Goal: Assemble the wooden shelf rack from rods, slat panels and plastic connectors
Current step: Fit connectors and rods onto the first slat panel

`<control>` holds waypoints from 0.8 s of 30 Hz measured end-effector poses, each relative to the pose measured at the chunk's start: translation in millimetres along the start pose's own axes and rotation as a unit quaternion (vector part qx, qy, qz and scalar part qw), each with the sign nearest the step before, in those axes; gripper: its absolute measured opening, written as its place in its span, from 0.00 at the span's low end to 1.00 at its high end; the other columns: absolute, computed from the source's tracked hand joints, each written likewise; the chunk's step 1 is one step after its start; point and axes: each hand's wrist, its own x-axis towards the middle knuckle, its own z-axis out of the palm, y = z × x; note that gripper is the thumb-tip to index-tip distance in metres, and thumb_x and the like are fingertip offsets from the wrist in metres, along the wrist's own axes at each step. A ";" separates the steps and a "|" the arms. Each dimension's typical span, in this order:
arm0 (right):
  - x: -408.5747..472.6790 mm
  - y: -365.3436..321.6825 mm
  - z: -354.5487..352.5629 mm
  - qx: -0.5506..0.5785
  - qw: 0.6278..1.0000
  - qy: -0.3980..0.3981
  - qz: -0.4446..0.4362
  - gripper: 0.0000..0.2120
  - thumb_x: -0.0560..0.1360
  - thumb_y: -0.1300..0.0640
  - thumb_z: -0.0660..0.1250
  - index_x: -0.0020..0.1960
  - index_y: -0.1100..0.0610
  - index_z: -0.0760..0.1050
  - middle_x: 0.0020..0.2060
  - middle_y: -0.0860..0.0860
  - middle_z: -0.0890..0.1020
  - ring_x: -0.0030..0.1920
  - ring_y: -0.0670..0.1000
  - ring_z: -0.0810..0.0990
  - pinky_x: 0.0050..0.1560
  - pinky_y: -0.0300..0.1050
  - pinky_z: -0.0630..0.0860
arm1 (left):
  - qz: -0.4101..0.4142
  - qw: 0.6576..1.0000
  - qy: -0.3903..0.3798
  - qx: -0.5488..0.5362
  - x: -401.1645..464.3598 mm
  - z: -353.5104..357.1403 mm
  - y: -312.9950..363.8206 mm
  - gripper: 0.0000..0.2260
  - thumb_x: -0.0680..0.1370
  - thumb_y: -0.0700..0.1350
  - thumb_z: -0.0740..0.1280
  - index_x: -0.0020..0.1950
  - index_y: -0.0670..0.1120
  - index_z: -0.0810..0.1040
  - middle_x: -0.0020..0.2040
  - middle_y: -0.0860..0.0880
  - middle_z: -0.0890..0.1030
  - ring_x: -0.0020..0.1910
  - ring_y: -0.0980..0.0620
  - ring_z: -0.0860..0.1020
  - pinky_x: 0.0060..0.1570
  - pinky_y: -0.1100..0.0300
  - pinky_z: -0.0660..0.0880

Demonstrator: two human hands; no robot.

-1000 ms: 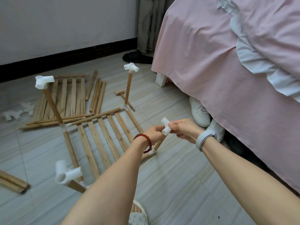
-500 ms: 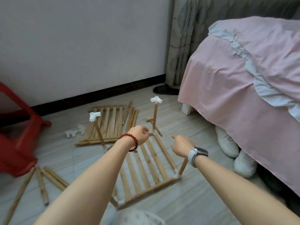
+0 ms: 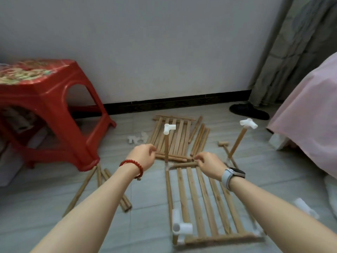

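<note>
Shelf rack [image 3: 206, 201], partly built, lay on the floor at six o'clock, showing no readable writing. Left hand [image 3: 143, 157] hovered with loosely curled fingers, its grip empty. Right hand [image 3: 209, 164] reached the frame's far rod [image 3: 184, 164]; whether it pinched it was unclear.

A red plastic stool [image 3: 49, 114] (patterned top) stands left; pink bedding [image 3: 310, 114] right.
</note>
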 end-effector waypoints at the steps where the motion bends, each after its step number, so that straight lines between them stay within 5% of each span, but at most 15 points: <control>1: 11.5 3.4 10.0 0.006 1.000 -0.004 0.011 0.15 0.79 0.60 0.55 0.60 0.58 0.76 0.56 0.58 0.80 0.57 0.58 0.77 0.54 0.47 0.73 | -0.020 1.000 -0.006 -0.008 5.9 12.1 -15.1 0.13 0.79 0.42 0.57 0.61 0.46 0.77 0.58 0.47 0.80 0.56 0.48 0.77 0.55 0.59 0.72; 7: 97.1 51.8 73.7 -0.015 0.996 -0.038 0.080 0.16 0.80 0.58 0.55 0.65 0.56 0.73 0.59 0.58 0.78 0.60 0.58 0.76 0.53 0.44 0.72 | -0.082 0.992 -0.050 -0.081 68.0 100.3 -69.2 0.15 0.79 0.44 0.59 0.66 0.46 0.72 0.61 0.48 0.77 0.58 0.50 0.76 0.58 0.58 0.71; 13: 190.6 97.4 120.9 -0.008 0.991 -0.075 0.108 0.18 0.80 0.60 0.54 0.68 0.59 0.69 0.64 0.60 0.74 0.64 0.60 0.72 0.61 0.48 0.69 | -0.050 0.990 -0.029 -0.126 137.3 151.3 -68.7 0.26 0.77 0.51 0.65 0.73 0.47 0.62 0.70 0.49 0.68 0.68 0.50 0.67 0.65 0.54 0.67; 17: 238.4 110.9 153.6 -0.037 0.989 -0.105 0.102 0.21 0.79 0.60 0.54 0.72 0.59 0.63 0.68 0.60 0.70 0.68 0.60 0.67 0.65 0.50 0.68 | -0.024 0.987 0.042 -0.156 170.5 169.8 -63.4 0.11 0.79 0.47 0.62 0.60 0.46 0.73 0.57 0.49 0.78 0.57 0.48 0.75 0.56 0.53 0.73; 20: 259.1 118.8 170.1 -0.106 0.981 -0.133 0.089 0.18 0.77 0.62 0.53 0.67 0.57 0.66 0.64 0.60 0.71 0.65 0.61 0.67 0.59 0.52 0.69 | -0.017 0.989 0.048 -0.139 181.2 174.3 -66.4 0.09 0.79 0.47 0.61 0.57 0.45 0.74 0.47 0.48 0.81 0.49 0.46 0.78 0.48 0.49 0.75; 24: 263.2 126.6 177.2 -0.126 0.979 -0.145 0.074 0.13 0.77 0.59 0.55 0.61 0.56 0.67 0.60 0.59 0.70 0.61 0.61 0.67 0.57 0.54 0.68 | -0.026 0.990 0.035 -0.135 180.9 175.8 -73.6 0.09 0.79 0.48 0.61 0.54 0.44 0.75 0.46 0.46 0.82 0.48 0.46 0.79 0.50 0.48 0.75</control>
